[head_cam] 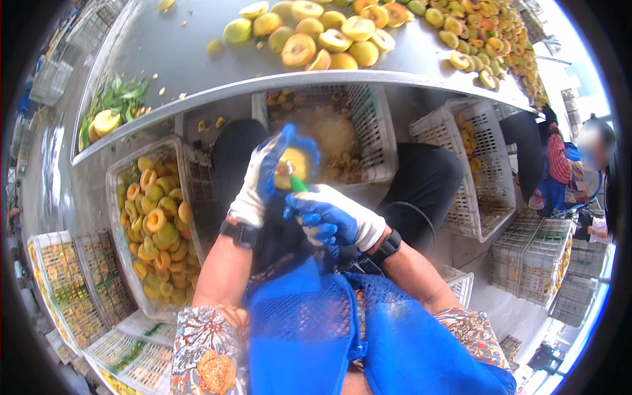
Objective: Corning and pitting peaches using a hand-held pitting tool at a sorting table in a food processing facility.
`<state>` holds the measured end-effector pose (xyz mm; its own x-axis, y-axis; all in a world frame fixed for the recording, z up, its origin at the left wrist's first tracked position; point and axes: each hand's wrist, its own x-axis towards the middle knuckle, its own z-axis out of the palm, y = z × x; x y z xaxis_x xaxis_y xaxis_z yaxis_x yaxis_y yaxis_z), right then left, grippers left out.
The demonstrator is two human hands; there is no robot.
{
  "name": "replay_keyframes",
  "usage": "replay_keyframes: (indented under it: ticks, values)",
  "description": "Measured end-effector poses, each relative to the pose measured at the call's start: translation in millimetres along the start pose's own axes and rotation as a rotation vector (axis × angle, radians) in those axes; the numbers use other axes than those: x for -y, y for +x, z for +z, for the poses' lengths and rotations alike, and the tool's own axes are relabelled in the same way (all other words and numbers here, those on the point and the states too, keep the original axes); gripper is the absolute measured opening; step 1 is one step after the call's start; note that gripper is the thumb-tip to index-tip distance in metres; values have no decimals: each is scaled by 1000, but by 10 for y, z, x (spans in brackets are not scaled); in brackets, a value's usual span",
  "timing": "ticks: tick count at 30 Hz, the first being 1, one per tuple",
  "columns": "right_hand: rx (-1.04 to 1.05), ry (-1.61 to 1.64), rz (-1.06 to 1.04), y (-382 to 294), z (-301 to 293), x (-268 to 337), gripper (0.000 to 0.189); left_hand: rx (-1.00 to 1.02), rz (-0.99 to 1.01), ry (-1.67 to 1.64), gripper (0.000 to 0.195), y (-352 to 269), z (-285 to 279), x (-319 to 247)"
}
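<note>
My left hand, in a white and blue coated glove, holds a yellow stone fruit that looks like a peach half, cut face turned towards me. My right hand, gloved alike, grips a green-handled tool. The tool's metal tip meets the middle of the fruit; its exact shape is blurred. Both hands are above my lap, near a white plastic crate between my knees that contains fruit pits and scraps. Beyond, halved and whole-looking peaches lie on a metal table.
A crate of peach halves stands at my left, and a tilted crate at my right. Green leaves lie at the table's left corner. A large peach pile covers its right end. Stacked crates and a person are at right.
</note>
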<state>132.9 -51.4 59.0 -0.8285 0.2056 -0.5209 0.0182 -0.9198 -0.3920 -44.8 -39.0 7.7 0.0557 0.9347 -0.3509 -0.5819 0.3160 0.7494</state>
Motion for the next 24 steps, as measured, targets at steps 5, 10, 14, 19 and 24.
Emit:
replay_keyframes:
  ticks: [5,10,14,19,24]
  values:
    - [-88,-213,-102,26,-101,-12,20,1,84,156,41,59,56,21]
    - [222,104,-85,-200,-182,-111,16,-145,-127,-178,32,-35,446,83]
    - [124,-385,-181,122,-176,-296,16,-153,110,122,38,-171,122,152]
    - [53,284,-28,-31,-35,-378,23,-8,33,383,49,-415,438,-124]
    - [307,479,-36,-40,-47,-289,24,-48,74,351,49,-404,699,-282]
